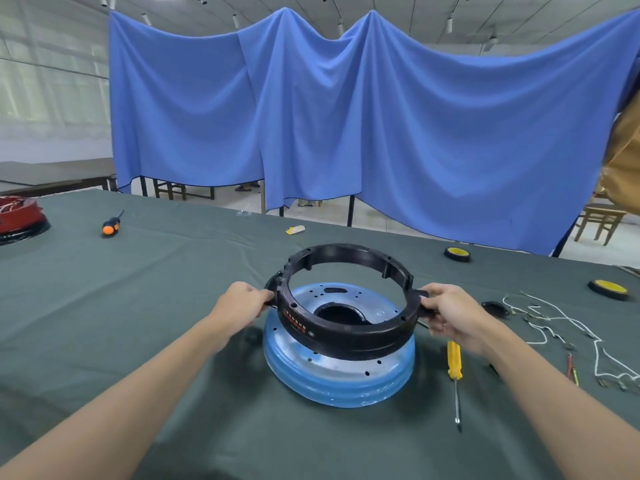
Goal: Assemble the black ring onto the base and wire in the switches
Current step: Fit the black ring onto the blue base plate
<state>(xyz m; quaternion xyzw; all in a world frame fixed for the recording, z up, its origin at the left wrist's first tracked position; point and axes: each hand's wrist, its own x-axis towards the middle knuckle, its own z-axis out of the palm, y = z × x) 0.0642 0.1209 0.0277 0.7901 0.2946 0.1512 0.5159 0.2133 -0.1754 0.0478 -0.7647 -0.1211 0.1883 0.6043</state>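
Note:
A black ring [349, 336] with red lettering on its front hangs tilted just above a round blue base [341, 379] in the middle of the table. My left hand [242, 304] grips the ring's left handle. My right hand [453, 311] grips its right handle. The ring's near edge is low over the base and its far edge is raised. Through the ring I see the base's dark centre hole [341, 313]. White wires [568, 329] with small switch parts lie to the right, next to a small black part [496, 308].
A yellow-handled screwdriver [454, 372] lies right of the base. Two yellow-and-black tape rolls [458, 253] [610, 289] sit at the far right. An orange-and-black screwdriver [111, 226] and a red-and-black unit [19, 218] lie far left. The green table cloth [138, 306] spreads all round.

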